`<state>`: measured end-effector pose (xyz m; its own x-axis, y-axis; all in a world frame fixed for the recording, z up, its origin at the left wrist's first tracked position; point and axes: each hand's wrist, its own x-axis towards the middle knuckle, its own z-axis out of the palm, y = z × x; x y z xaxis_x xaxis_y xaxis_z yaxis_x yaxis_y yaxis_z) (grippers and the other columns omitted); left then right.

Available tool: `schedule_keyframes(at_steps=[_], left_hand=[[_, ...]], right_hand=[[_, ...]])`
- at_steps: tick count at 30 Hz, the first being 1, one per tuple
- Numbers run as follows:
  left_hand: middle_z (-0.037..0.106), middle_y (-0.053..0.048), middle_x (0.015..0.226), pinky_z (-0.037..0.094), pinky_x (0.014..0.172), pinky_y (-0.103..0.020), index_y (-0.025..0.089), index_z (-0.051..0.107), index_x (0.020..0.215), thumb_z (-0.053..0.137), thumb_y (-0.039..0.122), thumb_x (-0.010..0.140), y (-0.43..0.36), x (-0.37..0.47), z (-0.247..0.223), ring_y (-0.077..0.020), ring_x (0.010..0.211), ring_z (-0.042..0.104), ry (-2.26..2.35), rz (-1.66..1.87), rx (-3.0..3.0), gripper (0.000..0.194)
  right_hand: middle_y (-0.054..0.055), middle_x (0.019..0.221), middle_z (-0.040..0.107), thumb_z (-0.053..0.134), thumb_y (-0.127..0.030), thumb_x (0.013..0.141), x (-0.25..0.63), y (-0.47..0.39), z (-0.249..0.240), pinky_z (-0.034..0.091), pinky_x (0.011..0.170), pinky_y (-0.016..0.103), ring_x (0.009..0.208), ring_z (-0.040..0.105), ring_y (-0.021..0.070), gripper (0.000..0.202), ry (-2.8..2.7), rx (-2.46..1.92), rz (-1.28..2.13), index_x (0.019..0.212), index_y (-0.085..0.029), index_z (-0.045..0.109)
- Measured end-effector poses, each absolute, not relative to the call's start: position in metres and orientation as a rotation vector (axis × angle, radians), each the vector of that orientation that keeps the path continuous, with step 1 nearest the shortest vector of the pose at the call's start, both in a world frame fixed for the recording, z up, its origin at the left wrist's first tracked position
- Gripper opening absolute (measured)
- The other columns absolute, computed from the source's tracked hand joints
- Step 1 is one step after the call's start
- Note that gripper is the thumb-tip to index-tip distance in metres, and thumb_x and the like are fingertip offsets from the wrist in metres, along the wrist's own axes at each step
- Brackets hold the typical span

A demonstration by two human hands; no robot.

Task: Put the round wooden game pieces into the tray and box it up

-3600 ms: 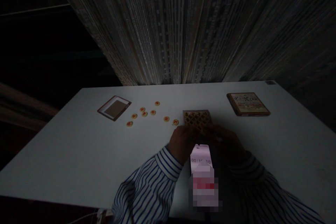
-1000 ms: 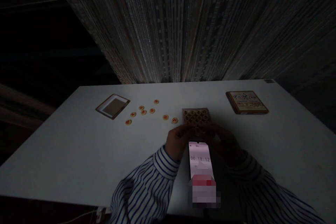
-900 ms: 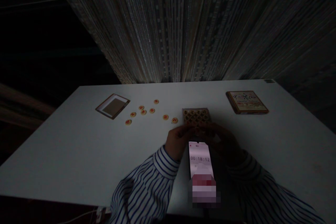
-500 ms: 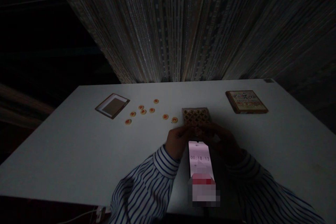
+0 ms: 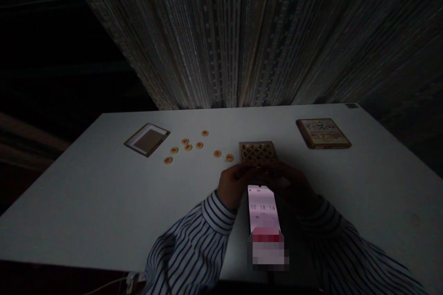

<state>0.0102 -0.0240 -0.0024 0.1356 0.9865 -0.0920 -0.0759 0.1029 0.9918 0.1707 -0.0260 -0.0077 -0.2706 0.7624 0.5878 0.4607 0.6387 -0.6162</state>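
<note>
My left hand point(image 5: 233, 185) and my right hand point(image 5: 296, 186) meet at the near edge of a shallow box point(image 5: 256, 142) filled with rows of round Chinese chess pieces point(image 5: 256, 153). Both hands have bent fingers drawn together, tips almost touching. Dim light and the hands themselves hide whatever lies between the fingertips, as well as the box's nearest row. Left of the box, several loose pieces with red characters lie scattered, the closest being a Chinese chess piece point(image 5: 230, 157) just beyond my left hand.
Between my forearms a lit phone point(image 5: 263, 212) displays a running timer. A flat open lid or tray point(image 5: 147, 139) lies at the far left of the white table point(image 5: 104, 203), and a printed box point(image 5: 323, 133) at the far right. Behind the table hangs a striped curtain point(image 5: 221, 37).
My fingers shift slightly at the box's near edge, and more of its rows show clearly. The phone's timer advances. The loose pieces stay where they were on the table.
</note>
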Motion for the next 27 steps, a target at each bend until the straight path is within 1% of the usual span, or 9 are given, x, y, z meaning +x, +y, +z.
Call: schedule_keyframes(at_steps=[3,10,16,20,24,27], left_hand=[[0.072,-0.007,0.082,0.053,0.071,-0.030,0.015,0.071,0.083,0.062,0.031,0.070,-0.024,0.010,-0.003,-0.0187,0.075,0.066,1.103,1.077,1.150,0.022],[0.072,-0.007,0.079,0.053,0.067,-0.029,0.014,0.071,0.082,0.060,0.032,0.072,-0.024,0.008,-0.002,-0.0190,0.073,0.066,1.133,1.090,1.199,0.024],[0.071,-0.007,0.078,0.051,0.068,-0.027,0.014,0.070,0.079,0.059,0.027,0.071,-0.021,0.006,0.002,-0.0166,0.073,0.064,1.249,1.190,1.203,0.019],[0.070,-0.005,0.071,0.049,0.062,-0.024,0.013,0.069,0.079,0.059,0.027,0.070,-0.018,0.003,0.003,-0.0142,0.066,0.062,1.328,1.233,1.215,0.019],[0.068,-0.004,0.068,0.047,0.057,-0.022,0.013,0.069,0.076,0.059,0.026,0.070,-0.016,0.000,0.000,-0.0124,0.060,0.060,1.400,1.273,1.240,0.018],[0.068,-0.004,0.067,0.047,0.057,-0.022,0.013,0.069,0.078,0.059,0.026,0.070,-0.015,-0.003,-0.003,-0.0120,0.060,0.059,1.398,1.268,1.272,0.018]], right_hand=[[0.007,0.089,0.066,0.057,-0.026,0.079,0.172,-0.026,-0.008,0.055,0.060,0.028,0.076,0.063,0.0158,0.023,-1.938,-0.970,0.396,0.102,-0.021,0.060],[0.004,0.080,0.067,0.057,-0.027,0.079,0.173,-0.027,0.001,0.053,0.056,0.026,0.065,0.062,0.0130,0.015,-1.977,-1.019,0.415,0.091,-0.020,0.062],[0.004,0.079,0.067,0.056,-0.024,0.079,0.178,-0.024,0.006,0.051,0.055,0.025,0.064,0.060,0.0123,0.016,-1.985,-1.067,0.333,0.093,-0.019,0.061],[0.005,0.079,0.066,0.054,-0.024,0.079,0.187,-0.020,0.004,0.050,0.055,0.026,0.064,0.060,0.0126,0.016,-2.012,-1.100,0.236,0.092,-0.020,0.062],[0.005,0.079,0.066,0.053,-0.027,0.079,0.196,-0.018,0.005,0.049,0.055,0.026,0.063,0.059,0.0128,0.017,-2.002,-1.164,0.192,0.092,-0.019,0.061],[0.005,0.078,0.066,0.053,-0.031,0.080,0.204,-0.015,0.008,0.047,0.051,0.026,0.060,0.059,0.0128,0.019,-1.996,-1.221,0.170,0.093,-0.019,0.061]])
